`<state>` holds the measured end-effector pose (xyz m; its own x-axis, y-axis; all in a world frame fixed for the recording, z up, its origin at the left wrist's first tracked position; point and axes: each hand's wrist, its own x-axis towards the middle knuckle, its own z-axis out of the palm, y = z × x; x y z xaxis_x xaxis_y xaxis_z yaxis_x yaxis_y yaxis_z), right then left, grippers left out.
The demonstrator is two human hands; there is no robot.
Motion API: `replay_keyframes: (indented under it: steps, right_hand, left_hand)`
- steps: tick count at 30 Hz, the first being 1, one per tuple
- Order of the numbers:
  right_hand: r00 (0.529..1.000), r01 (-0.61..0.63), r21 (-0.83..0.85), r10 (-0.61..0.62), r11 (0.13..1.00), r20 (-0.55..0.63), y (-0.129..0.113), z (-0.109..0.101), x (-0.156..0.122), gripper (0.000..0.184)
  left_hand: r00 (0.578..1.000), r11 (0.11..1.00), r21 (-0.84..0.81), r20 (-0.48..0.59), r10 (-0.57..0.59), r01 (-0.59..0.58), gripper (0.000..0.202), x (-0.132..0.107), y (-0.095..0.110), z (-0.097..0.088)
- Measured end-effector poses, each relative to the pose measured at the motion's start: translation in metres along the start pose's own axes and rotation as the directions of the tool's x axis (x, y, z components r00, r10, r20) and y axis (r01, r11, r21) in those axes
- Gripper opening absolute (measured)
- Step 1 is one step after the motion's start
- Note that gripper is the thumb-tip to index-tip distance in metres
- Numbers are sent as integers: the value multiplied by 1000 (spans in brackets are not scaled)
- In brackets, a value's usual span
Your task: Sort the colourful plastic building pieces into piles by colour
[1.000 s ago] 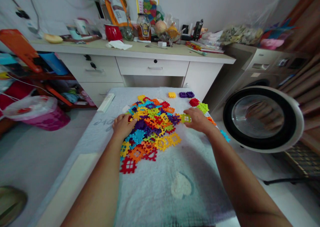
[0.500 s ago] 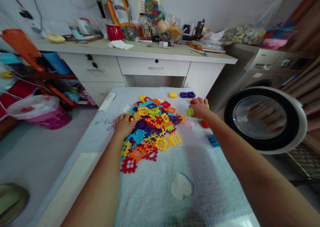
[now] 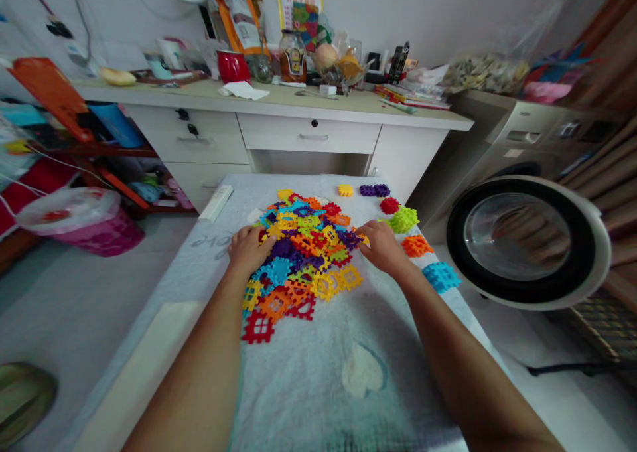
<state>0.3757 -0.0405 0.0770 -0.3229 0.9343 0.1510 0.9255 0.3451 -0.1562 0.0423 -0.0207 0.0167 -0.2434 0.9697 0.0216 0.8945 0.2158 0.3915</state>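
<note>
A heap of colourful notched plastic building tiles (image 3: 298,239) lies on the cloth-covered table (image 3: 308,379). My left hand (image 3: 247,247) rests against the heap's left edge, fingers spread and thumb reaching onto the tiles. At the right edge, my right hand (image 3: 382,245) has its thumb and fingertips around a yellow tile (image 3: 365,239); the grip is partly hidden. Along the table's right side are sorted tiles: a yellow stack (image 3: 345,190), purple stacks (image 3: 375,190), a red stack (image 3: 389,205), a lime green group (image 3: 404,220), an orange group (image 3: 417,245) and a blue group (image 3: 441,276).
A white oblong object (image 3: 215,204) lies at the table's far left corner. Behind stands a white cabinet (image 3: 308,132) with a cluttered top. On the right, a washing machine's round door (image 3: 527,239) hangs open near the table. A pink bin (image 3: 89,223) stands left.
My right hand has moved left and nearer, from the sorted tiles to the heap's right edge, uncovering the red, green, orange and blue groups. My left hand stays at the heap.
</note>
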Motion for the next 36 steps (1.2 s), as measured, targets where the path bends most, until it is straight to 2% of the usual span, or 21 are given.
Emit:
replay_keyframes:
  steps: [2, 5, 8, 14, 18, 25, 29, 36]
  right_hand:
    - [1000, -2, 46, 2, 999, -6, -8, 14, -5, 30]
    - [998, 7, 99, -2, 995, -59, -12, 32, -10, 42]
    - [993, 60, 145, -44, 988, -107, -16, 42, -13, 44]
    - [992, 94, 152, -80, 984, -98, -32, 46, -14, 47]
    - [992, 107, 171, -94, 979, -83, -32, 52, -12, 43]
    - [982, 126, 295, -77, 947, -174, -27, 53, -14, 32]
    - [970, 179, 332, -110, 926, -217, -28, 51, -16, 26]
    - [963, 222, 403, -135, 888, -234, -29, 46, -18, 19]
  left_hand:
    - [1000, 1000, -2, -5, 5, -5, 59, 0, 0, 0]
    - [1000, 1000, -5, -6, 10, -10, 60, 1, -1, 1]
    - [1000, 1000, -9, -5, 5, -5, 60, 2, -2, 2]
    - [1000, 1000, -15, 4, 0, 0, 59, 0, -1, 0]
    - [1000, 1000, -18, 4, -6, 6, 59, 0, -1, 0]
    - [1000, 1000, -19, -5, 5, -5, 60, 0, -2, 2]
    - [1000, 1000, -18, -6, 2, -2, 59, -1, -1, 1]
    - [1000, 1000, -4, 9, -3, 3, 60, -2, 1, -2]
